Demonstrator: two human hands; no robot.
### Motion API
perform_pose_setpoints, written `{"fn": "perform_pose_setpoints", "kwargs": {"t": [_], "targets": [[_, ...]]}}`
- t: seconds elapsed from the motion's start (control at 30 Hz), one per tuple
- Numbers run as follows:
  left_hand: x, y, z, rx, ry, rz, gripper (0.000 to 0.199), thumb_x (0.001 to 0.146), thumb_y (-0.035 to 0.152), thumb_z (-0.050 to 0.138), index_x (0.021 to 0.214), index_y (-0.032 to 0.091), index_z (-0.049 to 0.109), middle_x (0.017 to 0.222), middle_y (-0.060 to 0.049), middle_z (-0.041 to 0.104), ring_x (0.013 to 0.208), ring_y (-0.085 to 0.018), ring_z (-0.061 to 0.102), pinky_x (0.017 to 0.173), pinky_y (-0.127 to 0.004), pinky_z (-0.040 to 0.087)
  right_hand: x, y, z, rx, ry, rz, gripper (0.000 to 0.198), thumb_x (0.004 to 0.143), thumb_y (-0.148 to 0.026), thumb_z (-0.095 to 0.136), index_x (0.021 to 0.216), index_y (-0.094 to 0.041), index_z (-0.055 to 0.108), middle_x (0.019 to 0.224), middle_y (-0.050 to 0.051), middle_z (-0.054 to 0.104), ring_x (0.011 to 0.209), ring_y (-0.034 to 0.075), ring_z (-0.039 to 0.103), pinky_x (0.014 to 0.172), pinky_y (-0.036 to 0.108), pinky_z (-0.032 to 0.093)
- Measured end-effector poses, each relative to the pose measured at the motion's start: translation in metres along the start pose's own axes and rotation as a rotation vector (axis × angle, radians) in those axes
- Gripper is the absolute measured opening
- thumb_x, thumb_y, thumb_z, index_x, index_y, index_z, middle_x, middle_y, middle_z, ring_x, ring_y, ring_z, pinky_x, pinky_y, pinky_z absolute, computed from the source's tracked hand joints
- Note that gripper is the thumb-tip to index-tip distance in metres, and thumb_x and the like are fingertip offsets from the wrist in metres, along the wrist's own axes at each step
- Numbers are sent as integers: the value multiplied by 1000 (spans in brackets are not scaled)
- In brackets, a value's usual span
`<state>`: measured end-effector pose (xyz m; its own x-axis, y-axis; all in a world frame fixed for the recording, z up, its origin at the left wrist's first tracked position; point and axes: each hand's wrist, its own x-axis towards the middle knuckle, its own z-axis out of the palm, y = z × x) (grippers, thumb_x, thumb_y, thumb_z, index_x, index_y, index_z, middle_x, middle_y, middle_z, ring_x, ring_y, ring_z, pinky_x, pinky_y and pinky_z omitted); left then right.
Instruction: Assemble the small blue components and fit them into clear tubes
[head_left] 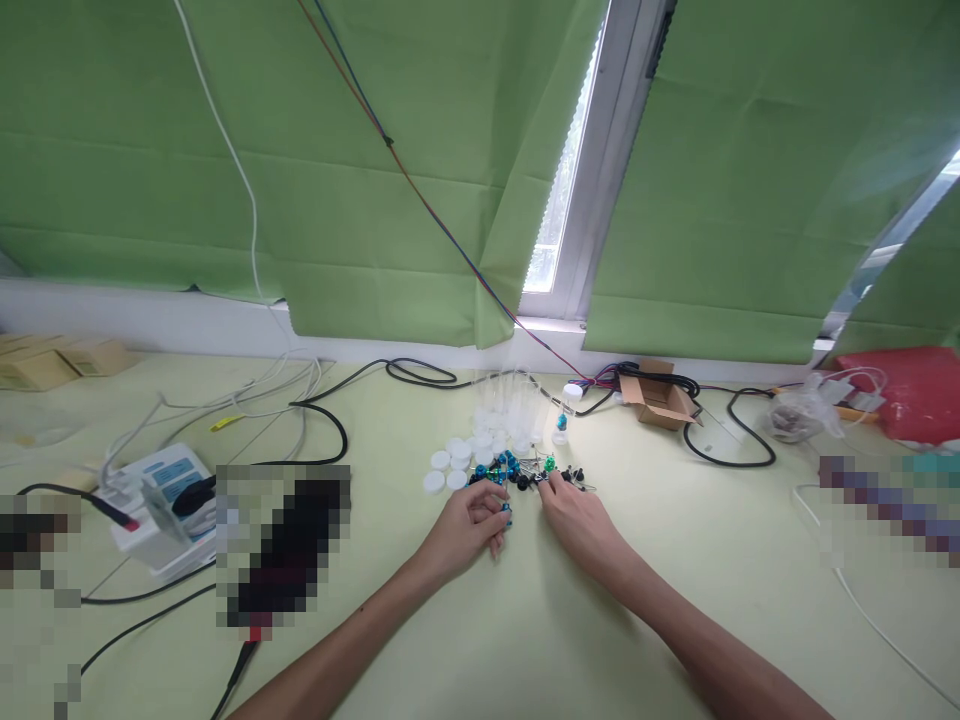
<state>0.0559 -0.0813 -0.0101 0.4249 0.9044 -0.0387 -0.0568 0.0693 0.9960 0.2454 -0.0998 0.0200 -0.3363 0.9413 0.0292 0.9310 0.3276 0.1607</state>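
Note:
My left hand [474, 522] pinches a small blue piece [506, 513] with a thin metal rod rising from it, held a little above the table. Beside it, the fingers of my right hand [576, 515] are drawn together in a pile of small parts; what they grip, if anything, is hidden. A green piece [550, 463] shows just past those fingertips. The pile holds blue pieces [511, 462], black knob-like pieces [523, 482] and thin metal rods. White round caps [440, 461] lie left of the pile, with clear tubes [510, 400] standing behind.
A clear tube with a blue piece inside and a white cap [572, 392] stands behind my right hand. Farther back is an open cardboard box [658, 400]. Black cables [420, 372] run along the wall. A white power strip [161, 500] lies left, a red bag [911, 395] far right.

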Motion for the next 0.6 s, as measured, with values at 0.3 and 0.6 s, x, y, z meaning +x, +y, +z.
{"fn": "perform_pose_setpoints", "kwargs": {"t": [0.3,0.6], "targets": [[-1,1,0,-4,-2,4,35,73,39,72,93,16,55,70,3,53,50,-12,59,42,-24,50,2,0,2,0,5,27,24,85,6,43,92,-15,51,98,8,58,83,17,63,53,23,38],[1,-3,-1,2,-6,11,34,73,39,72,93,17,56,70,3,54,50,-12,59,42,-25,50,2,-2,1,4,-6,31,25,85,6,43,92,-16,52,98,8,59,86,19,61,56,24,40]]}}
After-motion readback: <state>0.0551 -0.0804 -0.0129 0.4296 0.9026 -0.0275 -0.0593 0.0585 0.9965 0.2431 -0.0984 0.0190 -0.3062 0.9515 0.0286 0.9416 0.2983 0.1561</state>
